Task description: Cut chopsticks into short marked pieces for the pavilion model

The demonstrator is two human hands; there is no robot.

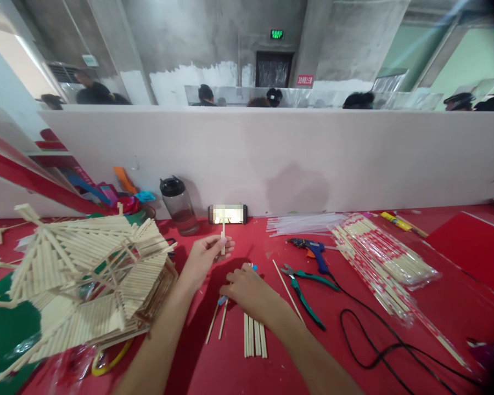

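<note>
Upright in my left hand (208, 255) are thin wooden sticks (223, 241), pinched between thumb and fingers in front of a phone (228, 219). My right hand (247, 288) is curled low over the table, fingers bent. Blue bits of an object (222, 300) show on two sides of this hand; the rest is hidden under it. Below the right hand lies a row of cut sticks (255, 337), with two loose sticks (223, 321) to their left. A large roofed model built of sticks (86, 274) stands left of my left forearm.
A dark-lidded bottle (180, 206) stands by the white partition (230, 153). To the right lie green-handled pliers (307, 296), a blue glue gun (313, 249) with its black cord, clear glue sticks (300, 224) and bagged sticks (387, 252). People's heads show beyond the partition.
</note>
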